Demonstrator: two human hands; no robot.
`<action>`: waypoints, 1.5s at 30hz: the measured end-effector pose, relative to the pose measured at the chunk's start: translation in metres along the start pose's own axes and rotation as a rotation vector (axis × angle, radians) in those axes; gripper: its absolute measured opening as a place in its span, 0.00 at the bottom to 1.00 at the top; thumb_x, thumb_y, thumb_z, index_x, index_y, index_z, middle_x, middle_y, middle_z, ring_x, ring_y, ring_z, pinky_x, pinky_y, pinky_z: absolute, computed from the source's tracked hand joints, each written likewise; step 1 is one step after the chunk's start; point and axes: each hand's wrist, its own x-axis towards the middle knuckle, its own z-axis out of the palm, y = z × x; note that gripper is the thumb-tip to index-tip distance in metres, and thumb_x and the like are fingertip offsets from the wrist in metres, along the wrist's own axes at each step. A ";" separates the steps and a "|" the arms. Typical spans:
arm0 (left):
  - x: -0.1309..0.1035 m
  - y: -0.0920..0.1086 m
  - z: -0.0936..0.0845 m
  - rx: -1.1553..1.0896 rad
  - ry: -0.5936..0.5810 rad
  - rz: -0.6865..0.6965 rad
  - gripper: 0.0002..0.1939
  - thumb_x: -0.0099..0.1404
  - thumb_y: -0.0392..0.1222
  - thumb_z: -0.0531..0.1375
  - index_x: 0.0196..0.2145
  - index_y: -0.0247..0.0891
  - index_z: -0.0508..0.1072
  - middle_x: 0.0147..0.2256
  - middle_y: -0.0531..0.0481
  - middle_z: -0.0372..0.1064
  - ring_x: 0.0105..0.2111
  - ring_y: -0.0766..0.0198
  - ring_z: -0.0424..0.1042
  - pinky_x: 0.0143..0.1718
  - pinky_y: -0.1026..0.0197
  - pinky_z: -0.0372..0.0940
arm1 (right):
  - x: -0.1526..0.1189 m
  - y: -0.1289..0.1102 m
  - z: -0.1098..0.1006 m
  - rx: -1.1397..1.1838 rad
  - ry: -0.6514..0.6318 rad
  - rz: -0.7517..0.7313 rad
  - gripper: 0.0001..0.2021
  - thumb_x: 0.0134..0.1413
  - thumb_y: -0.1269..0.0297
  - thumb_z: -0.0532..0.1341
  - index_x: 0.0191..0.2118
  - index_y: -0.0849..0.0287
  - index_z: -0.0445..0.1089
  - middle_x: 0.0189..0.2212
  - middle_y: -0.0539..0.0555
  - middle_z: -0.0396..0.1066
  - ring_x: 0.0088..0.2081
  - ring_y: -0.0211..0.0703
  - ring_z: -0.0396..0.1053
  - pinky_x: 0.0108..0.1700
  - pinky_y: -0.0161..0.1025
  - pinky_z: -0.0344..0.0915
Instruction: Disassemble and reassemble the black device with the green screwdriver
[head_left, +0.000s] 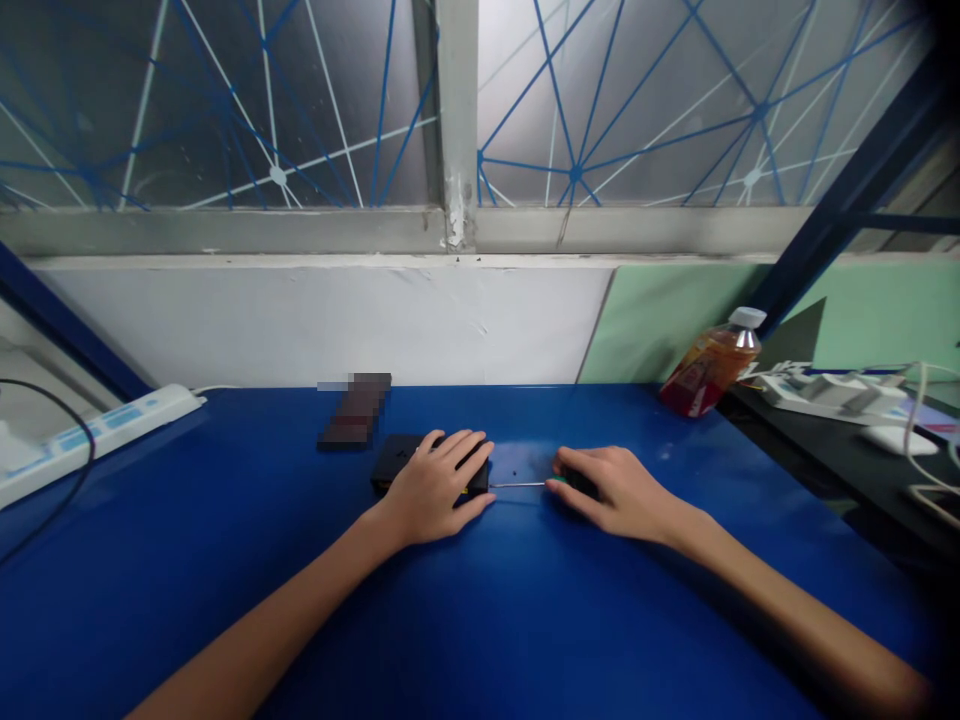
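Note:
My left hand (437,487) lies over a flat black box (391,462), its fingers spread across the top and the thumb along the near right edge. In my right hand (619,490) is a screwdriver (517,485), its handle mostly hidden in the closed fingers, with a bit of green showing. The thin metal shaft points left, and its tip meets or nearly meets the box's right side; I cannot tell which. A tiny dark speck (514,473) lies on the table just behind the shaft.
Behind the box lies a dark, pixelated rectangular object (356,412). A bottle of reddish drink (711,365) stands at the blue table's (465,630) back right. A white power strip (105,440) with a black cable runs along the left. A keyboard (832,395) and mouse (900,440) sit on the right.

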 end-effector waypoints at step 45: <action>0.000 0.000 0.000 -0.007 0.016 0.015 0.30 0.70 0.53 0.52 0.64 0.36 0.57 0.62 0.37 0.59 0.61 0.46 0.58 0.59 0.40 0.53 | -0.002 0.000 -0.008 -0.116 -0.029 -0.020 0.17 0.59 0.50 0.58 0.29 0.59 0.66 0.31 0.54 0.68 0.26 0.37 0.62 0.28 0.36 0.48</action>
